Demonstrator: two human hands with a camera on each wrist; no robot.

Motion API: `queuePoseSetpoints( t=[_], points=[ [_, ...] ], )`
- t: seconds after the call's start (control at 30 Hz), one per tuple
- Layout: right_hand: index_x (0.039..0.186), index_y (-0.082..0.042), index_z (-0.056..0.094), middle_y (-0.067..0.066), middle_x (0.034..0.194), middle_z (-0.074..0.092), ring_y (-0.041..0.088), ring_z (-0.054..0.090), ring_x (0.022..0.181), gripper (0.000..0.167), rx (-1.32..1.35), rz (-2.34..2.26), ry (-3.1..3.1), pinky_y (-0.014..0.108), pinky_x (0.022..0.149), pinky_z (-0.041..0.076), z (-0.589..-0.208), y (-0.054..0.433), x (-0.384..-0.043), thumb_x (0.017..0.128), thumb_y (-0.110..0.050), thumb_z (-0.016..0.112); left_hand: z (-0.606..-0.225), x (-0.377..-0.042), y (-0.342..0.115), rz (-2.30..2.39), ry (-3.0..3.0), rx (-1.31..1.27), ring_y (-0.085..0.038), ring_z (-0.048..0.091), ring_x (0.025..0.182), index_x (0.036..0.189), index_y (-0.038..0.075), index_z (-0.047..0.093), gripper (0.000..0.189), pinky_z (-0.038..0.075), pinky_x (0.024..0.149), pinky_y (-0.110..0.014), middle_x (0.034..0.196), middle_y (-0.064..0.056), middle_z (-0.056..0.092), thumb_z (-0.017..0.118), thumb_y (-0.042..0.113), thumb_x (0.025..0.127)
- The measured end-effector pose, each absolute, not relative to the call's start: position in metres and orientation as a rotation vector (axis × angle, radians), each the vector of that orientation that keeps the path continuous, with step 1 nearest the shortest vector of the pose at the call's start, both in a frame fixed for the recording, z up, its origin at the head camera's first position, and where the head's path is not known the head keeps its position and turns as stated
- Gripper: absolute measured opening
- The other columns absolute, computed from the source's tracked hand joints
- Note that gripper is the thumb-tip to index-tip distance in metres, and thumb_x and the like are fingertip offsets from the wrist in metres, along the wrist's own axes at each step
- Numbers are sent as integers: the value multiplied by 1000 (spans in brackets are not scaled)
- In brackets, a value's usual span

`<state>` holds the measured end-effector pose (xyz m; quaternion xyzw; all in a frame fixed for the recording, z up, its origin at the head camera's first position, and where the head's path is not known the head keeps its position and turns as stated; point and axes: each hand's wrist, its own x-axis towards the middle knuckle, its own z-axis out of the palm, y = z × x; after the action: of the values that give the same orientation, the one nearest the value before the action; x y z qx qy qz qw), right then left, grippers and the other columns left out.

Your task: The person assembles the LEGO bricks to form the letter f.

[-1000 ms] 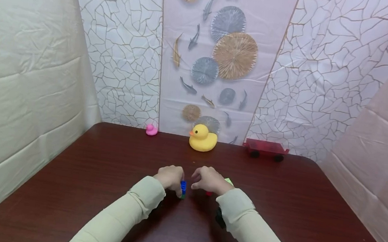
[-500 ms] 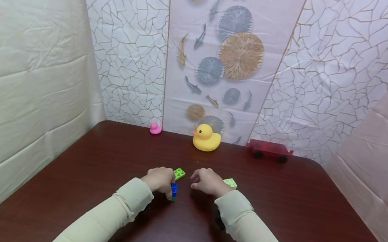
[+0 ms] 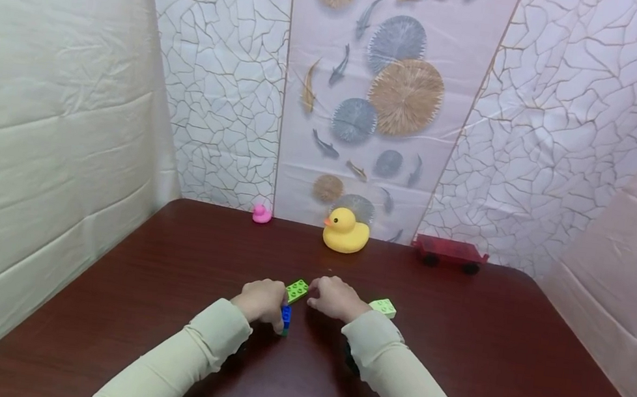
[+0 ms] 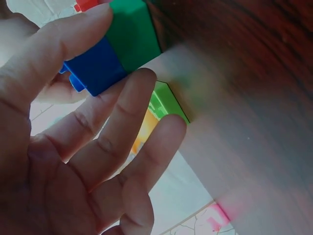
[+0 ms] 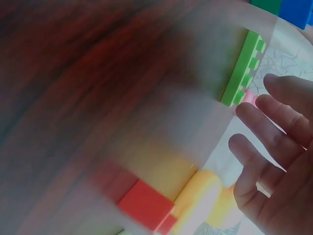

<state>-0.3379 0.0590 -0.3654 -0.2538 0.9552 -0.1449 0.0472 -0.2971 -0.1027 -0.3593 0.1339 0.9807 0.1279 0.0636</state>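
Blue block (image 4: pixel 99 66) atop one green block (image 4: pixel 132 38), pinched by the left hand (image 3: pixel 261 300); one lime block (image 3: pixel 297 290) toward twelve o'clock, beside the right hand (image 3: pixel 335 297), fingers relaxed; farther, two ducks (image 3: pixel 346 234) at eleven and one, one wagon (image 3: pixel 450 251) at two.

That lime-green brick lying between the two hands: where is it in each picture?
Head: lime-green brick below centre, between left hand and right hand.
Left wrist: lime-green brick near the centre, partly hidden behind fingers.
Right wrist: lime-green brick at upper right, studs facing right.
Shared landmark: the blue-and-green stack in the left hand, visible in all three.
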Motion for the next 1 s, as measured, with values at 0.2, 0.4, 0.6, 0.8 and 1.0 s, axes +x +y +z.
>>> queuePoseSetpoints(
  t=[0.2,0.4,0.6,0.8,1.0],
  points=[
    [102,-7,63,4,97,60,19,54,87,23,-837,-297,3008,35,70,44,-372,55,-342,82,-17,60,-358,-294,-96,377,2962,423,-13,46,55,63,16,56,27,36,48,-30,59,3,51,81,23,55],
    [96,-12,66,2,95,58,22,49,83,16,-874,-130,3048,36,64,43,-375,52,-341,81,-15,60,-356,-293,-93,366,2961,437,-12,44,53,62,16,56,26,35,47,-29,58,4,50,80,23,56],
    [84,-14,67,-1,83,57,18,48,74,8,-879,-83,3071,32,58,43,-371,56,-341,79,-15,60,-354,-295,-90,350,2954,454,-12,45,55,61,17,56,25,35,49,-30,58,4,50,81,21,56],
    [71,-15,64,-6,67,54,11,48,58,5,-794,-163,2970,27,52,41,-365,63,-343,76,-13,65,-356,-298,-88,345,2967,458,-12,47,58,66,19,58,27,37,53,-32,59,6,51,82,20,54],
    [59,-12,58,-6,50,41,10,37,46,17,-742,-177,2892,25,44,32,-360,71,-339,74,-9,65,-356,-303,-85,377,2950,450,-12,47,59,69,18,59,27,37,53,-32,61,6,51,81,21,54]
  ],
)
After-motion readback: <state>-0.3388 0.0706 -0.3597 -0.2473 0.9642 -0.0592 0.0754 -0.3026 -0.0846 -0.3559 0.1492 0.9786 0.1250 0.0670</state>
